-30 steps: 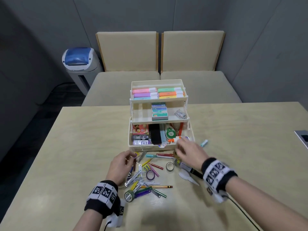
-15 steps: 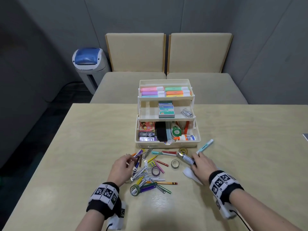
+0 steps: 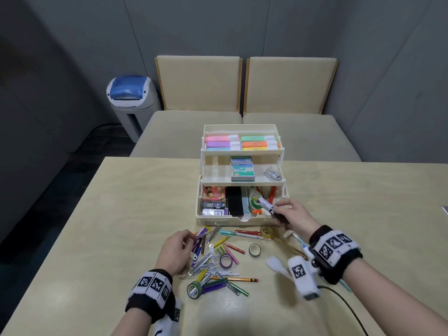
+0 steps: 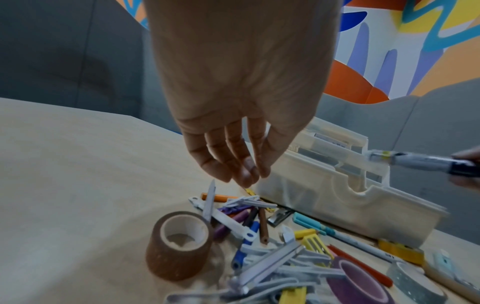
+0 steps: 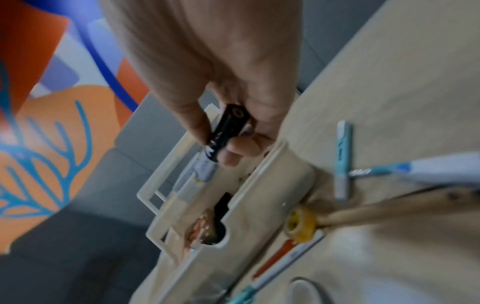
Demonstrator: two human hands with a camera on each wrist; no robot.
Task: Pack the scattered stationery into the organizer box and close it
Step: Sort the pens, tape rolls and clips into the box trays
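Note:
The cream organizer box point(image 3: 218, 220) stands open in three tiers at the table's middle, with highlighters in the top tray, staple boxes in the middle tray, and glue and tape in the bottom. My right hand point(image 3: 278, 210) grips a marker point(image 3: 265, 204) by its black cap, and the grey body points over the bottom compartment's right part. The right wrist view shows my fingers curled round the marker point(image 5: 226, 133) above the box point(image 5: 259, 205). My left hand point(image 3: 188, 238) hovers over the stationery pile point(image 3: 213, 260) with its fingers point(image 4: 246, 174) bunched, nearly straight, and nothing seen in them.
In front of the box lie a yellow tape roll point(image 3: 266, 232), a grey roll point(image 3: 254, 250), a purple roll point(image 3: 226, 261), a pencil point(image 3: 235, 279), pens and clips. A brown tape roll point(image 4: 179, 244) stands left of the pile. A light-blue pen point(image 5: 342, 160) lies right of the box. A bin point(image 3: 131, 98) and seats point(image 3: 242, 132) stand beyond the table.
My right hand took the marker from the table in front of the box and lifted it over the bottom compartment. My left hand stayed at the pile's left side.

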